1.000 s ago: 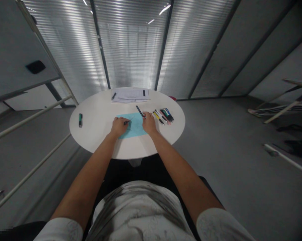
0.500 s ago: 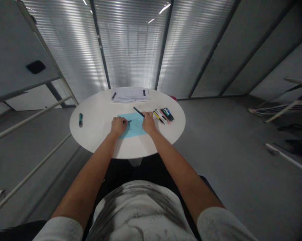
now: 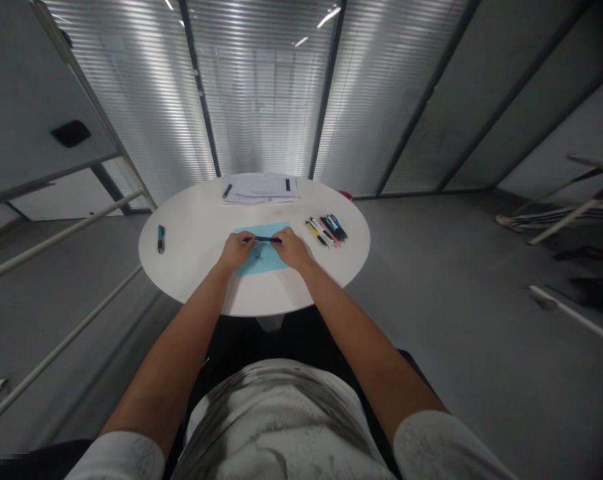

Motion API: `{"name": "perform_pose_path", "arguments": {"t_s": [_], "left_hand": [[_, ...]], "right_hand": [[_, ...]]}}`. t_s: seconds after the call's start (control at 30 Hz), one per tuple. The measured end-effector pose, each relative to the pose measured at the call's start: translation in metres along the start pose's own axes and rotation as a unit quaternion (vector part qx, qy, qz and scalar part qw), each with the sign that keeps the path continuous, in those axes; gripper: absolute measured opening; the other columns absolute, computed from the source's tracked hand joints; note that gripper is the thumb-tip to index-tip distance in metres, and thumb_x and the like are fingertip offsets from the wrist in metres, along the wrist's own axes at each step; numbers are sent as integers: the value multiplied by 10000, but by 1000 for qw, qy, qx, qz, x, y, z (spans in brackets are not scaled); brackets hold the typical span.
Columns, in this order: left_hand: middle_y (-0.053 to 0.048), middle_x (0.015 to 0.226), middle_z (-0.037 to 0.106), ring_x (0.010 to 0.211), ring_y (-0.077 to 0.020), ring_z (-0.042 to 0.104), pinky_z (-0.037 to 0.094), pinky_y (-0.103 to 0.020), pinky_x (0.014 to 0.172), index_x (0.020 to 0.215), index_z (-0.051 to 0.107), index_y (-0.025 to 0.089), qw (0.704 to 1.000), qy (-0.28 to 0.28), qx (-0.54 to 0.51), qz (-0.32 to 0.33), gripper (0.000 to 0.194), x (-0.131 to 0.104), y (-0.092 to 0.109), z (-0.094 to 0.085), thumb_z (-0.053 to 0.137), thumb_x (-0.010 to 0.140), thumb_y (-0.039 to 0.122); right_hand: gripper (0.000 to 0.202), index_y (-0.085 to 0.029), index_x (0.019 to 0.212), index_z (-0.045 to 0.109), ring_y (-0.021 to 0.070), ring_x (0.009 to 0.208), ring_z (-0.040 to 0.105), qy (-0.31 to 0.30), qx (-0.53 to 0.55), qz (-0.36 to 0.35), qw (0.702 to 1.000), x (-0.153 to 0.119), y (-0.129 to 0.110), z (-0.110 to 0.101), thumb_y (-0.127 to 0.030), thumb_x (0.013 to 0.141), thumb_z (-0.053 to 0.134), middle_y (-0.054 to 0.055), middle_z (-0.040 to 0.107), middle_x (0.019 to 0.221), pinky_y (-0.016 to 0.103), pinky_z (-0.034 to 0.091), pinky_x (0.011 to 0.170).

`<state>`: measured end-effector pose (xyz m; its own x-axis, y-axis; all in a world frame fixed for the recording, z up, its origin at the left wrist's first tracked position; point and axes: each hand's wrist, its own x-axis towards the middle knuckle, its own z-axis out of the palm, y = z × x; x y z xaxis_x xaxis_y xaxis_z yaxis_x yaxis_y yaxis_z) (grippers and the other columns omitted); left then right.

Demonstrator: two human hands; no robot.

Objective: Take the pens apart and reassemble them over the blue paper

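Note:
A dark pen lies level between my two hands, above a light blue sheet of paper with faint drawn lines. My left hand is closed at the pen's left end, on a short dark piece that looks like its cap. At the other end, my right hand pinches the pen's body. Cap and pen appear to meet in one line. The fingertips partly hide both ends.
Several pens lie in a group on the right of the round white table. A green-and-black marker rests at the left. Papers or folded cloth lie at the back. A whiteboard frame stands left.
My right hand has moved left and turned the pen from slanting to level, bringing it to the cap in my left hand. The left hand has barely shifted.

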<state>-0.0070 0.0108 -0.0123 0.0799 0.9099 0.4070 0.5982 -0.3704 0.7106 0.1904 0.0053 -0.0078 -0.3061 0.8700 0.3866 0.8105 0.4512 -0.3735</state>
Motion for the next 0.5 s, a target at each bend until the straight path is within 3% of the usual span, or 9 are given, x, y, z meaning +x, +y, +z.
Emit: {"name": "perform_pose_path", "arguments": {"t_s": [0.13,0.23,0.5], "left_hand": [[-60,704,665,692,-198,600,484,-334,670,732,718,189,989,66,-123,-44,129,-1,3,-1,682,725,313],[-55,673,650,631,-169,564,457,-307,598,712,723,189,979,83,-175,-61,114,-2,5,-2,710,708,302],[-45,732,649,706,-165,560,467,-296,609,730,712,209,943,126,-285,-119,184,0,8,-9,760,660,372]], "right_hand": [[219,-192,1053,646,155,951,580,14,61,-26,998,4,4,0,-276,940,478,51,623,975,268,427,855],[230,-190,1066,638,162,941,587,19,94,-39,995,3,2,0,-287,943,470,53,651,990,276,426,854],[259,-193,1054,609,158,872,586,54,128,-32,990,0,-3,-3,-338,963,415,44,665,981,263,423,804]]}}
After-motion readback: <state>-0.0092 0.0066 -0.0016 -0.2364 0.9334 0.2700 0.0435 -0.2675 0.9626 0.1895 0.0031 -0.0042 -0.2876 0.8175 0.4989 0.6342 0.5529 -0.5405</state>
